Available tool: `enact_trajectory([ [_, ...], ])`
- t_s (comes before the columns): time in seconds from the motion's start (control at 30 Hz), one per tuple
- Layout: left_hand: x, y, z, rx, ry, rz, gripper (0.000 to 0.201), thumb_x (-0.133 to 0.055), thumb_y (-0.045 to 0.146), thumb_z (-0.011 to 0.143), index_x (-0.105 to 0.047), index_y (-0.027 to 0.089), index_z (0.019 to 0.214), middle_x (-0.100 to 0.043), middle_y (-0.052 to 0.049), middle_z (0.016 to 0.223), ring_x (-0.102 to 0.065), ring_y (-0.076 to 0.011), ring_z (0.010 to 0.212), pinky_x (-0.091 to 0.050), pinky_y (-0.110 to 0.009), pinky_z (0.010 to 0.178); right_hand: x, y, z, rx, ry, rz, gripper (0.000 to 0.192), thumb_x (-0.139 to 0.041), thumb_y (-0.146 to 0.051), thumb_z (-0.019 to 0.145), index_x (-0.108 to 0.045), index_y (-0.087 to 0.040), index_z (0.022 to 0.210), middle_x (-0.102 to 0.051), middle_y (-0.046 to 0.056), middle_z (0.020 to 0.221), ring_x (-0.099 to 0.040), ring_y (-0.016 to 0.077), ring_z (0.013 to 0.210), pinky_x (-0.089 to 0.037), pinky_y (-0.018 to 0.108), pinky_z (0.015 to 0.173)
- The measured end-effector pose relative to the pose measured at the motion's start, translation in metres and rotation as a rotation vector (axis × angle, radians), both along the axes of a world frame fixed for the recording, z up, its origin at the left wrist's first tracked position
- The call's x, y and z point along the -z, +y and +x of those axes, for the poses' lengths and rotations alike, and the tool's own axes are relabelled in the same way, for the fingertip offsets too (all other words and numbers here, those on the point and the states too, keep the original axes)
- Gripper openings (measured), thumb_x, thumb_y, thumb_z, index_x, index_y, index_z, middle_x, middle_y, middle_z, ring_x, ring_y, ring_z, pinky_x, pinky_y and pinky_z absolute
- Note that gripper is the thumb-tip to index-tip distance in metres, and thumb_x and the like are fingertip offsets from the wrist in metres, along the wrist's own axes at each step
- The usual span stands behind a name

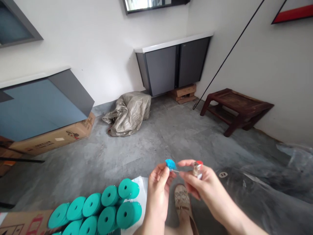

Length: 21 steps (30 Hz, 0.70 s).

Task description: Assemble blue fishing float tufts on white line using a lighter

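Note:
My left hand [160, 178] is closed, with a small fluffy bright blue piece [170, 164] pinched between thumb and fingers. A thin pale strand or needle [175, 171] runs from the blue piece toward my right hand [199, 176]; I cannot tell which it is. My right hand's fingers curl around a small object with a red top [199, 163], shaped somewhat like a lighter. Its lower part is hidden by the fingers. Both hands are close together, held in the air above the floor.
Teal rolls with centre holes [125, 214] stand in rows at lower left beside a cardboard box [36, 217]. Dark plastic wrapping [266, 189] lies at right. Beyond are a brown wooden stool [237, 101], a grey sack [129, 114] and grey cabinets [161, 71]. My shoe [181, 197] shows below.

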<state>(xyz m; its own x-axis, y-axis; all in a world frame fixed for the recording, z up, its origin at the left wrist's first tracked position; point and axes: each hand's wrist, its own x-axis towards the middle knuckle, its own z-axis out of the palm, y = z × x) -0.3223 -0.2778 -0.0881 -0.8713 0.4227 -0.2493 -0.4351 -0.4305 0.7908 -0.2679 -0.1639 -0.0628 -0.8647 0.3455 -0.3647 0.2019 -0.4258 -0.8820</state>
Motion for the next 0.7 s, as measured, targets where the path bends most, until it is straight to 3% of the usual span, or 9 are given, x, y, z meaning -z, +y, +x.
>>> enact_trajectory([
  [0.13,0.002,-0.002,-0.003,0.018,-0.025,0.007,0.011,-0.071,0.024,0.071,-0.068,0.016,0.077,-0.063,0.0,0.075,-0.058,-0.0095,0.066,-0.048,-0.023,0.069,0.002,0.021,0.003,0.002,-0.026,0.054,0.04,-0.07,-0.05,0.059,-0.058,-0.014,0.072,-0.043,-0.007,0.044,-0.027,0.0033,0.034,-0.017,0.019,0.036],
  [0.27,-0.002,0.0,-0.001,0.089,-0.004,-0.015,0.014,-0.071,0.025,0.07,-0.068,0.015,0.08,-0.065,-0.003,0.076,-0.057,-0.0109,0.066,-0.047,-0.024,0.066,0.011,0.018,0.005,-0.237,-0.003,-0.003,0.035,-0.067,-0.046,0.066,-0.057,-0.014,0.06,-0.038,-0.008,0.04,-0.026,0.0026,0.033,-0.017,0.02,0.037],
  [0.33,-0.003,0.002,0.0,0.119,0.009,-0.029,0.016,-0.07,0.026,0.071,-0.067,0.015,0.082,-0.064,-0.003,0.073,-0.055,-0.0118,0.064,-0.047,-0.025,0.062,0.014,0.012,0.006,-0.285,0.015,-0.072,0.033,-0.067,-0.044,0.068,-0.057,-0.014,0.059,-0.036,-0.008,0.039,-0.027,0.0028,0.034,-0.018,0.02,0.038],
  [0.47,-0.002,0.003,0.002,0.185,0.055,-0.085,0.02,-0.067,0.031,0.073,-0.065,0.016,0.085,-0.062,-0.003,0.073,-0.054,-0.0128,0.062,-0.045,-0.026,0.059,0.019,0.007,0.006,-0.254,0.016,-0.171,0.033,-0.07,-0.041,0.066,-0.054,-0.014,0.058,-0.043,-0.006,0.046,-0.028,0.0026,0.037,-0.018,0.02,0.039],
  [0.57,0.001,0.001,0.003,0.122,0.135,-0.259,0.025,-0.062,0.036,0.076,-0.062,0.018,0.094,-0.059,-0.002,0.077,-0.053,-0.014,0.069,-0.043,-0.026,0.065,0.022,0.006,0.004,-0.187,0.029,-0.171,0.033,-0.069,-0.042,0.067,-0.051,-0.015,0.059,-0.048,-0.004,0.05,-0.029,0.0032,0.037,-0.019,0.021,0.04],
  [0.7,0.001,0.0,0.004,0.06,0.351,-0.483,0.033,-0.045,0.045,0.086,-0.052,0.018,0.068,-0.046,0.002,0.062,-0.044,-0.0116,0.061,-0.037,-0.023,0.062,0.021,0.005,0.002,-0.072,0.0,0.054,0.032,-0.065,-0.043,0.066,-0.048,-0.017,0.059,-0.047,-0.004,0.049,-0.029,0.0055,0.039,-0.021,0.023,0.042],
])
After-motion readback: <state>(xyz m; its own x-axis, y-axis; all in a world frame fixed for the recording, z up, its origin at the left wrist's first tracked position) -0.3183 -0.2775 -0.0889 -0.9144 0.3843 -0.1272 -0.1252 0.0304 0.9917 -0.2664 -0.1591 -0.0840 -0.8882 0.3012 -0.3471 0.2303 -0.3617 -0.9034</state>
